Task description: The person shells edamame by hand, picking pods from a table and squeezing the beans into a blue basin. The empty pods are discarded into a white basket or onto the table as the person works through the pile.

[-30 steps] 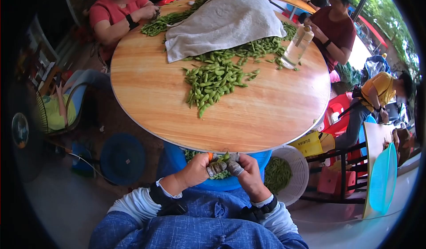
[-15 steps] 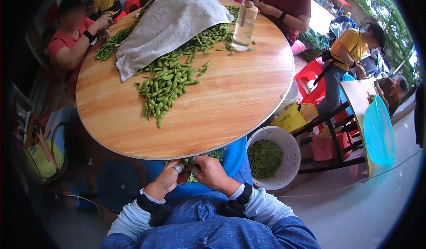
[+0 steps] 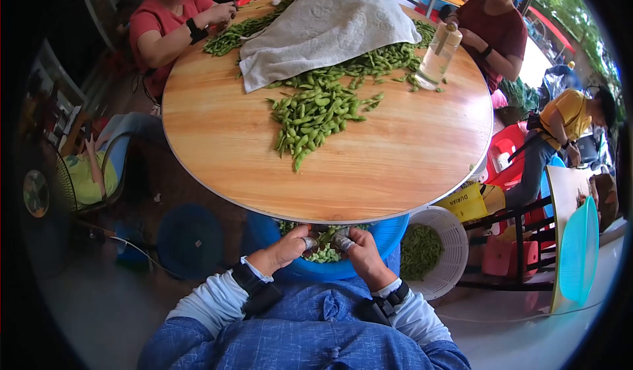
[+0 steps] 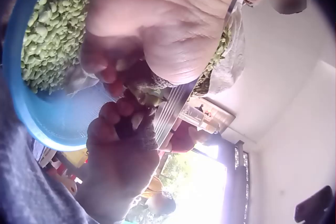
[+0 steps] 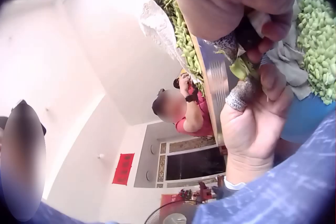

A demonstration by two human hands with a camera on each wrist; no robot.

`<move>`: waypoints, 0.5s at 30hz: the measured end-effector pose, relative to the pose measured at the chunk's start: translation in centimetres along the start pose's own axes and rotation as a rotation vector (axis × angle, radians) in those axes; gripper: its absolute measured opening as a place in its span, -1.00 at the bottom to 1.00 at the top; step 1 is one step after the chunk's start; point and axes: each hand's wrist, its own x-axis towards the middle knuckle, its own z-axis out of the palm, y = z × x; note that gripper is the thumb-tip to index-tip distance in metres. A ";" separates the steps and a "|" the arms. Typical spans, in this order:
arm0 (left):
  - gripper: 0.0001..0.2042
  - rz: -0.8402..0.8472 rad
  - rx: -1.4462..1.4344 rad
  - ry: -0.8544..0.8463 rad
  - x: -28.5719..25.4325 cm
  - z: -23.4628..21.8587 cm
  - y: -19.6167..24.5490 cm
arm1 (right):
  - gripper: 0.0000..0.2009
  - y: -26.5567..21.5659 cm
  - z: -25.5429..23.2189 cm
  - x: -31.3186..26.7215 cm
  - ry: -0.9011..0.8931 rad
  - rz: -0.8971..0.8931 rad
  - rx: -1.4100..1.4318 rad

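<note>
Over a blue basin (image 3: 389,239) of shelled green beans (image 4: 52,37), my two hands meet at the table's near edge. A green edamame pod (image 5: 240,69) shows between them in the right wrist view. The left hand (image 3: 287,250) pinches it between a thumb wrapped in grey covering and curled fingers. From the other side the right hand (image 3: 366,256) pinches the pod too, its thumb also wrapped in grey. In the left wrist view the pod (image 4: 149,97) is partly hidden by the fingers. Greyish cloth or plastic (image 5: 289,64) lies by the beans in the basin.
The round wooden table (image 3: 369,185) bears a heap of edamame pods (image 3: 316,116), a grey towel (image 3: 330,30) and a clear bottle (image 3: 438,57). A white basket (image 3: 453,251) of pods stands right of the basin. Several people sit around.
The head view swung right, then back. Both hands stay together over the basin; the pod held upright between them a second ago now sits lower between the thumbs.
</note>
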 end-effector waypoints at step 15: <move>-0.87 0.080 0.168 0.055 0.4 -1.1 -1.1 | -0.86 -2.6 -10.5 -4.4 0.325 -0.238 -0.279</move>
